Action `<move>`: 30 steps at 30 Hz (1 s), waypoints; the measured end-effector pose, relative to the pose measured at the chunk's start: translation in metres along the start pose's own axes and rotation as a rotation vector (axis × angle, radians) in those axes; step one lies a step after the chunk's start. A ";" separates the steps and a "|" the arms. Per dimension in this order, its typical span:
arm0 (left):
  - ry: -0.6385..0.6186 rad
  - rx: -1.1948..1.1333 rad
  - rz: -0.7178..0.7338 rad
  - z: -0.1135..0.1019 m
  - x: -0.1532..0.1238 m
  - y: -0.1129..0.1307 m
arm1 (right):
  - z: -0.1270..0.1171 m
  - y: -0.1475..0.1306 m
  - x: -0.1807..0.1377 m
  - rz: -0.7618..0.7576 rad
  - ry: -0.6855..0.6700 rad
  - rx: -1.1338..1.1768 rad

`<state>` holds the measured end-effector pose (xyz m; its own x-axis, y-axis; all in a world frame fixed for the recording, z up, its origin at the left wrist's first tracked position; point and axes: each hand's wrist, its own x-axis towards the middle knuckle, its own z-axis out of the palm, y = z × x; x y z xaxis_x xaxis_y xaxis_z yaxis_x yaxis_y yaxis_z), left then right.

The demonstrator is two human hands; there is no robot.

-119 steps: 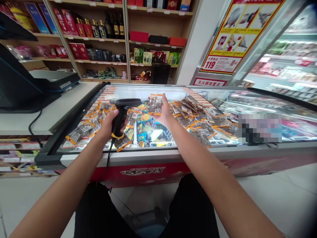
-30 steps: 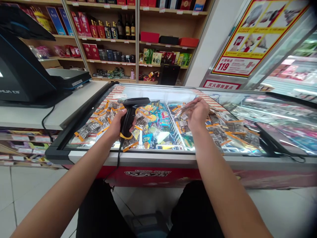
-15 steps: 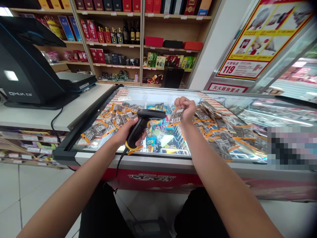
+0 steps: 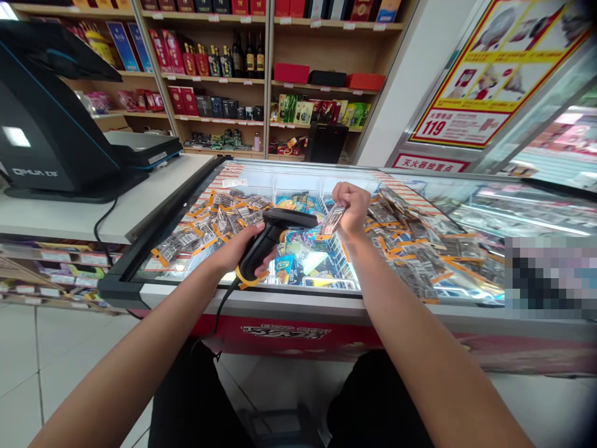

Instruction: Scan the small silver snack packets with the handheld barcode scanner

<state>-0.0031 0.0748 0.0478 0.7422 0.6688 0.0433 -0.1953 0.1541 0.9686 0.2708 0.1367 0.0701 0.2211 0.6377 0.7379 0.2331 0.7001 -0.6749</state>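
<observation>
My left hand (image 4: 249, 249) is wrapped round the handle of a black and yellow barcode scanner (image 4: 268, 239), whose head points right. A cable runs down from its grip. In my right hand (image 4: 353, 207) a small snack packet (image 4: 332, 221) with an orange edge is pinched, its barcode label tilted towards the scanner head, a short gap between them. Both hands are above the glass top of a chest freezer (image 4: 298, 297). Similar packets lie in a loose spread (image 4: 219, 221) left of the scanner and in a larger pile (image 4: 410, 249) right of my right forearm.
Bagged goods (image 4: 303, 258) show through the freezer glass. At the left stands a counter (image 4: 93, 218) with a black checkout terminal (image 4: 51, 137). Shelves (image 4: 209, 81) of boxes and bottles line the back. A fire-safety poster (image 4: 494, 74) hangs at the right.
My right hand has turned the packet to a steeper tilt and moved slightly right. The scanner has shifted a little to the right, still in my left hand.
</observation>
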 end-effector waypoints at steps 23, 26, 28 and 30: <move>0.664 -0.159 0.285 -0.006 0.016 0.002 | 0.016 -0.004 -0.026 -0.084 -0.343 -0.744; 0.661 -0.166 0.281 -0.005 0.016 0.001 | 0.004 -0.018 -0.042 -0.096 -0.416 -0.802; 0.669 -0.173 0.278 -0.005 0.017 0.001 | -0.009 -0.026 -0.057 -0.062 -0.498 -0.790; 0.676 -0.183 0.273 -0.004 0.017 0.002 | -0.023 -0.030 -0.073 0.013 -0.605 -0.753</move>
<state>0.0068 0.0889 0.0494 0.1078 0.9924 0.0588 -0.4633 -0.0022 0.8862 0.2696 0.0621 0.0367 -0.2485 0.8490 0.4663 0.8270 0.4366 -0.3543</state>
